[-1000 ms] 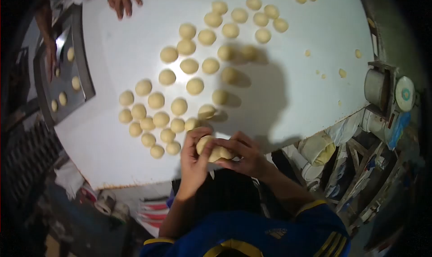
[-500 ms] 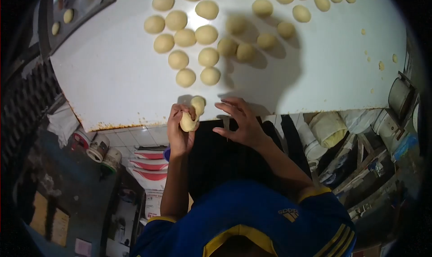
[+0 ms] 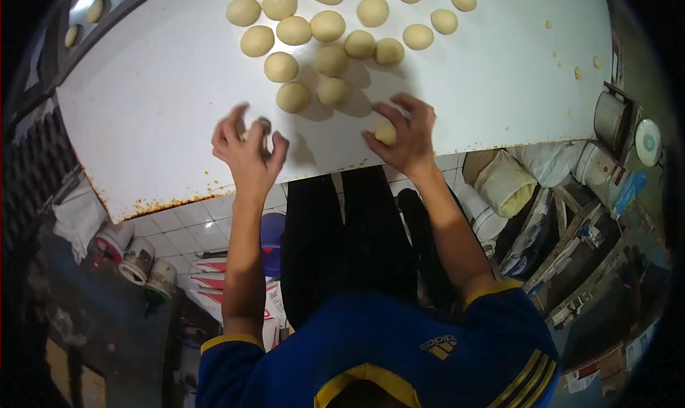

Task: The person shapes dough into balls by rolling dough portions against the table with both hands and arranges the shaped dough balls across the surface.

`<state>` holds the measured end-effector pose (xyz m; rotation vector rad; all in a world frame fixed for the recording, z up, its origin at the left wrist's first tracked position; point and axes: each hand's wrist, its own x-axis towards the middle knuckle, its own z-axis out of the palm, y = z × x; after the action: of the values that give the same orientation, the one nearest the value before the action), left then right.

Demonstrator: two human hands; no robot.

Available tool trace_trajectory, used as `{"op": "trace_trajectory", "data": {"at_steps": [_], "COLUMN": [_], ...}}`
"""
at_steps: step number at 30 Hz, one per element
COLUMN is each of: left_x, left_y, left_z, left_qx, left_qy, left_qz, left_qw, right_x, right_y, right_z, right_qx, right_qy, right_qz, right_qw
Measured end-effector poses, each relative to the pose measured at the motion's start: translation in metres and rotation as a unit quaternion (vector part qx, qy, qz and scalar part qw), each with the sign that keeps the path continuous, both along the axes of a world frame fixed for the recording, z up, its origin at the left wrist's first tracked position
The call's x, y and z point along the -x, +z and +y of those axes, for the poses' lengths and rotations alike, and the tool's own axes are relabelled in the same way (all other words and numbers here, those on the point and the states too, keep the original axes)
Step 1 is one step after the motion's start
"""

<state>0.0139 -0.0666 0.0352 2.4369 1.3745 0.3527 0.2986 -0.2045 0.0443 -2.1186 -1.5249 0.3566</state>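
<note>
On the white tabletop, near its front edge, my left hand (image 3: pixel 250 147) is cupped with curled fingers around a small dough ball (image 3: pixel 247 134), mostly hidden beneath it. Farther right, my right hand (image 3: pixel 408 135) curves over another dough ball (image 3: pixel 385 133), whose pale side shows between thumb and fingers. Both hands are palm down. Just beyond them lie two round dough balls, one on the left (image 3: pixel 292 97) and one on the right (image 3: pixel 334 92), not touched by either hand. Several more smooth, pale yellow balls are spread behind these.
The white table (image 3: pixel 150 122) has a rusty front edge. A dark tray (image 3: pixel 107 22) with dough pieces stands at the far left. Dough crumbs (image 3: pixel 578 73) dot the right side. Buckets (image 3: pixel 137 259) are on the floor at left; a plastic-lined container (image 3: pixel 506 187) stands at right.
The dough held in my left hand is now two pieces, one under each hand on the table. My right hand, empty before, has closed around its piece. The hands are farther apart; the view has shifted.
</note>
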Motion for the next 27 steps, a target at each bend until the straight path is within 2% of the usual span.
{"op": "trace_trajectory", "data": {"at_steps": [1, 2, 4, 5, 7, 8, 9, 11, 13, 15, 17, 18, 19, 20, 21, 22, 24, 26, 27], "left_x": [-0.010, -0.014, 0.007, 0.023, 0.070, 0.075, 0.071, 0.020, -0.005, 0.012, 0.054, 0.071, 0.065, 0.045, 0.022, 0.000, -0.013, 0.016, 0.037], "left_y": [-0.004, -0.005, -0.013, -0.015, -0.026, -0.027, -0.023, -0.025, -0.020, -0.018, -0.029, -0.030, -0.022, -0.024, -0.025, -0.014, -0.014, -0.017, -0.023], "left_z": [0.002, -0.003, -0.029, -0.041, -0.036, -0.017, 0.001, 0.027, 0.006, -0.029, -0.032, -0.015, 0.006, 0.023, 0.034, 0.029, -0.003, -0.038, -0.024], "left_qx": [0.008, 0.021, 0.042, 0.058, 0.069, 0.033, 0.003, -0.054, 0.038, 0.033, -0.007, -0.008, -0.025, -0.036, -0.052, 0.001, 0.024, 0.010, 0.011], "left_qy": [0.031, 0.062, 0.019, -0.020, 0.007, 0.026, 0.045, 0.057, 0.017, -0.017, -0.031, -0.010, 0.018, 0.039, 0.061, 0.069, 0.015, -0.031, -0.032], "left_qz": [-0.015, -0.026, -0.041, -0.053, -0.063, -0.024, 0.018, -0.030, -0.041, -0.035, -0.074, -0.038, 0.008, -0.008, -0.026, -0.017, -0.055, -0.073, -0.074], "left_qw": [0.999, 0.998, 0.998, 0.997, 0.996, 0.999, 0.999, 0.996, 0.998, 0.999, 0.997, 0.999, 0.999, 0.999, 0.996, 0.997, 0.998, 0.997, 0.997], "right_x": [0.002, 0.007, 0.019, 0.013, -0.017, -0.036, -0.037, -0.019, 0.010, 0.032, -0.001, -0.026, -0.043, -0.044, -0.039, -0.020, 0.018, 0.020, 0.008], "right_y": [-0.009, -0.017, -0.022, -0.029, -0.038, -0.037, -0.032, -0.029, -0.027, -0.029, -0.028, -0.025, -0.023, -0.030, -0.031, -0.033, -0.031, -0.039, -0.039], "right_z": [0.002, -0.001, -0.017, -0.026, -0.049, -0.042, -0.026, 0.023, 0.017, -0.017, -0.039, -0.035, -0.027, -0.004, 0.021, 0.028, 0.019, -0.025, -0.042], "right_qx": [0.004, 0.001, 0.004, 0.003, -0.024, 0.026, 0.031, -0.060, -0.059, -0.032, -0.048, -0.024, 0.003, -0.031, -0.059, -0.056, -0.050, -0.061, -0.076], "right_qy": [-0.003, 0.049, 0.127, 0.125, 0.112, 0.094, 0.091, 0.014, 0.007, 0.057, 0.085, 0.069, 0.054, 0.016, 0.001, 0.002, 0.017, 0.034, 0.048], "right_qz": [-0.002, 0.005, 0.019, 0.019, 0.040, 0.017, 0.017, -0.026, 0.002, 0.055, 0.036, 0.004, -0.025, -0.082, -0.057, -0.025, 0.009, 0.017, 0.021], "right_qw": [1.000, 0.999, 0.992, 0.992, 0.993, 0.995, 0.995, 0.998, 0.998, 0.996, 0.995, 0.997, 0.998, 0.996, 0.997, 0.998, 0.999, 0.997, 0.996]}}
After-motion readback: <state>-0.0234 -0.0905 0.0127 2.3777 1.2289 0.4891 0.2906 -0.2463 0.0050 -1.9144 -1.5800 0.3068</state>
